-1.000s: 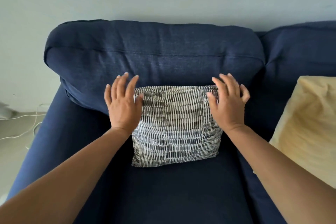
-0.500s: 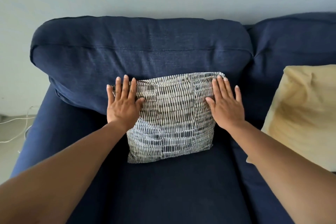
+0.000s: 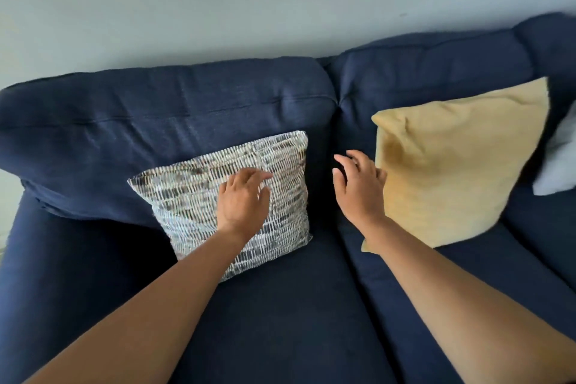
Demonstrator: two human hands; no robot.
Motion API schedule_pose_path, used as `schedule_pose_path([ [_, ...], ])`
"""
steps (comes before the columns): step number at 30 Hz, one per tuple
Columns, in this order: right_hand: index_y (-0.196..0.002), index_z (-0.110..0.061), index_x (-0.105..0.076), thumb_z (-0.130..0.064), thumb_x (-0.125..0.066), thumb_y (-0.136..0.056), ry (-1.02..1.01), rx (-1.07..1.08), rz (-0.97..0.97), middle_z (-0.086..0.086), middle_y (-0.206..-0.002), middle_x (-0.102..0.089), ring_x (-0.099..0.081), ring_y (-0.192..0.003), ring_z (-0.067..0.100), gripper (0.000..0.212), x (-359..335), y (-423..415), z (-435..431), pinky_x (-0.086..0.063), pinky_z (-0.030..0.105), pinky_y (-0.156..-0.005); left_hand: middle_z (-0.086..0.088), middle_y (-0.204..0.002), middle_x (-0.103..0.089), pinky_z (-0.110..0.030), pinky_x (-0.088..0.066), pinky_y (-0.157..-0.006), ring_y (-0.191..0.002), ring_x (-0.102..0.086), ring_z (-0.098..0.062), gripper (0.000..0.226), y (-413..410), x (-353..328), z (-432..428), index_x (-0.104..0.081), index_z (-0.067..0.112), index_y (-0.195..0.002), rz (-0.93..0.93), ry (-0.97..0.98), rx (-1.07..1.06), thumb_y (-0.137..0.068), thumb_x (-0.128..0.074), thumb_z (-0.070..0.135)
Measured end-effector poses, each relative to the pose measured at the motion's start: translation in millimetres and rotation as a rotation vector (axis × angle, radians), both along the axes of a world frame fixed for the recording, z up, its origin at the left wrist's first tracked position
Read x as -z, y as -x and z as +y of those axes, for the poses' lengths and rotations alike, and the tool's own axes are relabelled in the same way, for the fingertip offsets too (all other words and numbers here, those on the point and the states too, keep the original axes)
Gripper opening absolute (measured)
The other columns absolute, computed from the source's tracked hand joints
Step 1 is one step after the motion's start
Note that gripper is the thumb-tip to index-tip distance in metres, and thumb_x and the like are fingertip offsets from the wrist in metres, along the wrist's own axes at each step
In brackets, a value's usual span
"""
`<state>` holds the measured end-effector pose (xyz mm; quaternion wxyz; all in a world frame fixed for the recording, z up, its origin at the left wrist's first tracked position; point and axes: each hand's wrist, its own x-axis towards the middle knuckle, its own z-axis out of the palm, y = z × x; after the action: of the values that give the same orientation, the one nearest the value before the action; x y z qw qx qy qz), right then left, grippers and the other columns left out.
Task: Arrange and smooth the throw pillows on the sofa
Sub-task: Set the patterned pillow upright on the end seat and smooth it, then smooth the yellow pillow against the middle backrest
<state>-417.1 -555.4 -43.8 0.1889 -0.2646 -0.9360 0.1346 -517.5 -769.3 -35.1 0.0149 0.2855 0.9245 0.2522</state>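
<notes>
A black-and-white patterned pillow point(image 3: 187, 190) leans against the back cushion of the navy sofa point(image 3: 280, 305). My left hand point(image 3: 243, 199) hovers over or rests on the pillow's front, fingers loosely spread, holding nothing. A yellow pillow point(image 3: 461, 159) stands against the adjoining back cushion to the right. My right hand point(image 3: 358, 187) is open in the gap between the two pillows, close to the yellow pillow's left edge; whether it touches is unclear.
A white pillow point(image 3: 558, 159) shows partly at the right edge, beside the yellow one. The sofa's left arm point(image 3: 18, 259) borders the seat. A pale wall point(image 3: 249, 3) rises behind the sofa.
Both hands left the patterned pillow's top corners. My left hand moved to its front, my right hand swung right toward the yellow pillow. The view shifted right, revealing the white pillow.
</notes>
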Motion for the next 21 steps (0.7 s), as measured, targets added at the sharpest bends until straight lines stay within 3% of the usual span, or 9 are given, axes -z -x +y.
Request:
schedule_pose_path([
  [6, -0.117, -0.019, -0.067, -0.020, -0.052, -0.096, 0.023, 0.155, 0.148, 0.007, -0.128, -0.057, -0.052, -0.121, 0.024, 0.026, -17, -48, 89, -0.031, 0.043, -0.095, 0.003, -0.127, -0.062, -0.041, -0.038, -0.106, -0.119, -0.057, -0.022, 0.030, -36, -8, 90, -0.065, 0.027, -0.126, -0.071, -0.058, 0.041, -0.099, -0.054, 0.028],
  [12, -0.120, -0.018, -0.065, -0.022, -0.046, -0.096, 0.101, 0.242, 0.308, 0.006, -0.126, -0.057, -0.048, -0.121, 0.023, 0.031, -10, -105, 207, -0.025, 0.036, -0.091, 0.002, -0.139, -0.056, -0.045, -0.045, -0.104, -0.122, -0.056, -0.021, 0.048, -88, 6, 198, -0.056, 0.029, -0.139, -0.276, -0.183, -0.063, -0.098, -0.050, 0.053],
  [17, -0.136, -0.013, -0.052, -0.028, -0.045, -0.101, 0.271, 0.350, 0.278, 0.009, -0.138, -0.051, -0.049, -0.126, 0.028, 0.039, 0, -149, 315, -0.033, 0.049, -0.099, 0.005, -0.159, -0.036, -0.039, -0.033, -0.115, -0.145, -0.034, -0.016, 0.097, -117, 12, 290, -0.032, 0.033, -0.154, -0.631, -0.497, -0.308, -0.075, -0.052, 0.085],
  [19, -0.143, -0.014, -0.044, -0.035, -0.048, -0.100, 0.348, 0.381, 0.216, 0.009, -0.146, -0.045, -0.048, -0.128, 0.029, 0.048, 2, -157, 361, -0.033, 0.053, -0.104, 0.004, -0.157, -0.040, -0.043, -0.035, -0.117, -0.143, -0.040, -0.018, 0.106, -115, 13, 322, -0.030, 0.032, -0.155, -0.728, -0.663, -0.396, -0.068, -0.061, 0.085],
  [21, -0.150, -0.017, -0.035, -0.044, -0.051, -0.097, 0.479, 0.383, 0.182, 0.006, -0.153, -0.037, -0.044, -0.134, 0.027, 0.062, 1, -158, 398, -0.031, 0.055, -0.111, 0.007, -0.147, -0.053, -0.043, -0.042, -0.111, -0.133, -0.052, -0.016, 0.099, -112, 15, 342, -0.035, 0.033, -0.151, -0.798, -0.803, -0.465, -0.070, -0.069, 0.077],
])
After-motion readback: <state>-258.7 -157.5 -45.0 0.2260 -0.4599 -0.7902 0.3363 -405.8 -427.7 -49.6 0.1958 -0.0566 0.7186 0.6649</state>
